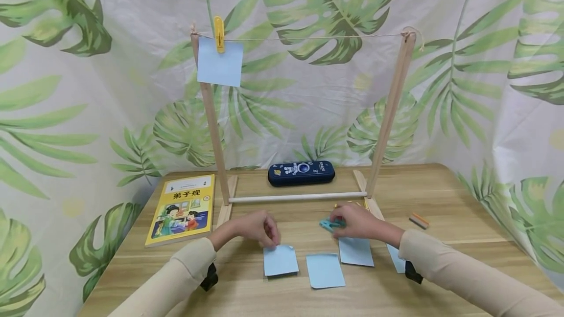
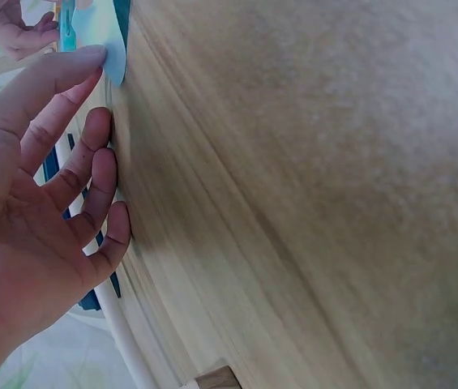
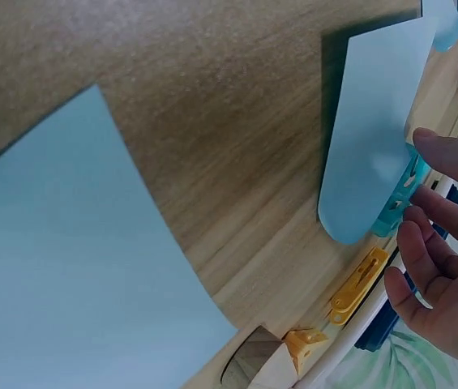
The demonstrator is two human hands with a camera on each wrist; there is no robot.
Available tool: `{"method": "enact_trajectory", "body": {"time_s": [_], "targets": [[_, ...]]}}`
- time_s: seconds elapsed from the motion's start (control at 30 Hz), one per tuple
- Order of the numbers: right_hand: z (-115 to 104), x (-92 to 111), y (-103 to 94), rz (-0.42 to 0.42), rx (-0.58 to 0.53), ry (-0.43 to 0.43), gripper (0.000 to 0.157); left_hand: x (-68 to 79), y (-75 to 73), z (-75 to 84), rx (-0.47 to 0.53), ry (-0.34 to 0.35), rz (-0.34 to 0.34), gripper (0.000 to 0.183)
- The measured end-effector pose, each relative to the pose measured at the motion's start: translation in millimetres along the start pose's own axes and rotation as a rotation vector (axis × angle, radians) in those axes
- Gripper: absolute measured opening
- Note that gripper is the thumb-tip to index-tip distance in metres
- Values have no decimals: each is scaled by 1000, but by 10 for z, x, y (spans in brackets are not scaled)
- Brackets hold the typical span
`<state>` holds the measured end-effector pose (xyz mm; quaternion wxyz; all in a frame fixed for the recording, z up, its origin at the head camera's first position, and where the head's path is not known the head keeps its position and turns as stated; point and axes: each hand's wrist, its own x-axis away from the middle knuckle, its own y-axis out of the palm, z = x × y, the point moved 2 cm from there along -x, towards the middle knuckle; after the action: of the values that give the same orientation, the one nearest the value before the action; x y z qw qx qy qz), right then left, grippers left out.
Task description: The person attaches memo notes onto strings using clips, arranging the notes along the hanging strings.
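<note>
My left hand (image 1: pixel 260 229) pinches the top edge of the leftmost blue paper square (image 1: pixel 281 261) between thumb and index finger; its other fingers curl loosely in the left wrist view. Thumb and fingers of my right hand (image 1: pixel 357 220) are around a teal clothespin (image 1: pixel 327 224), beside the top of another blue square (image 1: pixel 356 252). Between these two lies a third blue square (image 1: pixel 325 271). One more blue square (image 1: pixel 396 258) is partly covered by my right forearm. Yellow clothespins (image 3: pixel 358 285) lie beyond the right hand, mostly hidden by it in the head view.
A wooden frame (image 1: pixel 394 106) carries a string (image 1: pixel 308 38) across its top. On it a yellow clothespin (image 1: pixel 219 34) holds a blue square (image 1: pixel 219 65). Behind the white bar (image 1: pixel 299 197) is a dark pencil case (image 1: pixel 301 173). A yellow book (image 1: pixel 181 209) lies left, small sticks (image 1: pixel 419 220) right.
</note>
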<state>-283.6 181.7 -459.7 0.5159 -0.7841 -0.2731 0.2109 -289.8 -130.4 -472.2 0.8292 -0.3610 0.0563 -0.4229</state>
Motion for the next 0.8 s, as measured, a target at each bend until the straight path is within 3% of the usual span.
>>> {"method": "enact_trajectory", "body": {"time_s": [0.33,0.8], "targets": [[-45,-81,6,-17,10,18,26,31,-47,66,-10,-19,-37,7],[-76,-51,6,-43,-8,29,27,23,-56,48,-8,28,-66,4]]}}
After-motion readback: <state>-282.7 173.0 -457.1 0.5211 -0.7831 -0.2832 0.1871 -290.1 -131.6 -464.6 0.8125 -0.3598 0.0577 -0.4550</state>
